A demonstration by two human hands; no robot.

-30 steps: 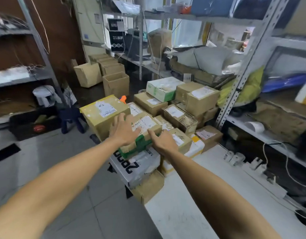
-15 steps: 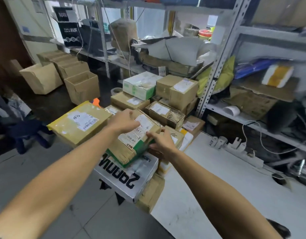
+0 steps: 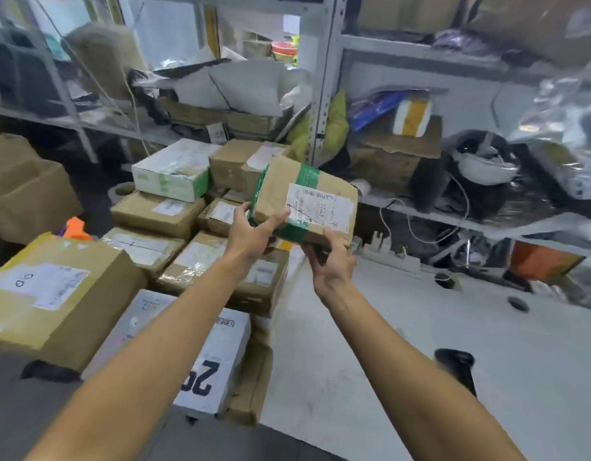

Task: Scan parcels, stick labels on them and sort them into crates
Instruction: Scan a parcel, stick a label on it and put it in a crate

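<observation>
Above the worktop's left edge, one brown cardboard parcel banded with green tape is held clear of the pile, tilted, its white printed label facing up. Two hands hold it: the left hand with fingers curled round its near-left corner, the right hand gripping from beneath. About ten stacked cardboard parcels crowd the left edge; one dark handheld object lies near the right.

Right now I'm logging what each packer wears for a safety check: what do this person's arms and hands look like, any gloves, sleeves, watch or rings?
Both forearms are bare as far as the view shows: no sleeves in sight. The left hand and right hand wear no gloves. No watch, band or ring shows on either wrist or on the visible fingers. No markings or tape on them.
</observation>
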